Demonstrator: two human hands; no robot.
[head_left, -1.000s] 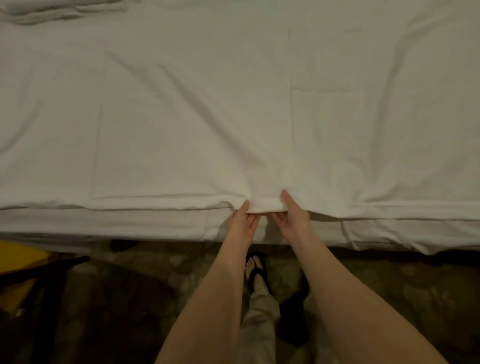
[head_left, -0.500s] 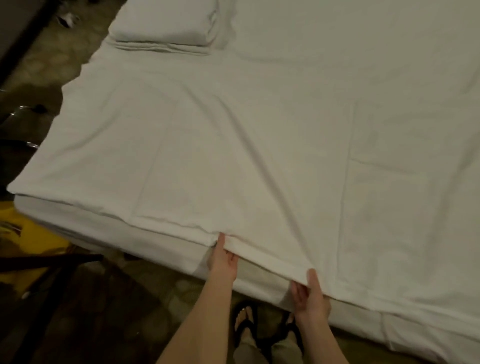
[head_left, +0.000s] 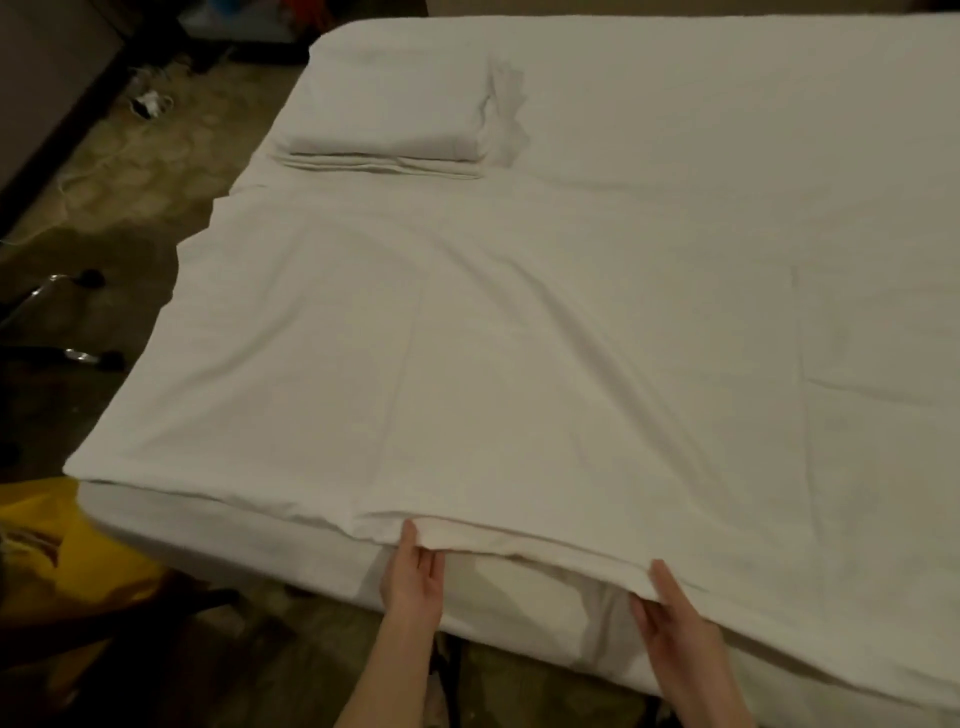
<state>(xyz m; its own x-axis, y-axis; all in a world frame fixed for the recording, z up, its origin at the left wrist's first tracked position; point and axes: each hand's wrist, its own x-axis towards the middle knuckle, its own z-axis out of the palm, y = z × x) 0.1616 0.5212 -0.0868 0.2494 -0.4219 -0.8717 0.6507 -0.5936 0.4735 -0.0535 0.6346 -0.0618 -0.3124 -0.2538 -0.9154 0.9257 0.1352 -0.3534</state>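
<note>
Sheet (head_left: 519, 389), white, spread on bed (head_left: 223, 535): near edge, lower centre, pinched by fingers of left hand (head_left: 413, 577) & right hand (head_left: 670, 618). Pillow (head_left: 395, 114) upper left.

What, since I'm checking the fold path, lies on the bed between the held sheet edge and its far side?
Only a pillow on folded linen, at the far left corner. The left hand and right hand pinch the sheet edge directly.

One bed (head_left: 727, 93) is showing, carrying one spread white sheet (head_left: 467, 389), one pillow (head_left: 389, 104) and one folded linen pile (head_left: 379, 165). Two hands are showing: left hand (head_left: 413, 577), right hand (head_left: 670, 618). One yellow object (head_left: 47, 545) is lying beside the bed.
</note>
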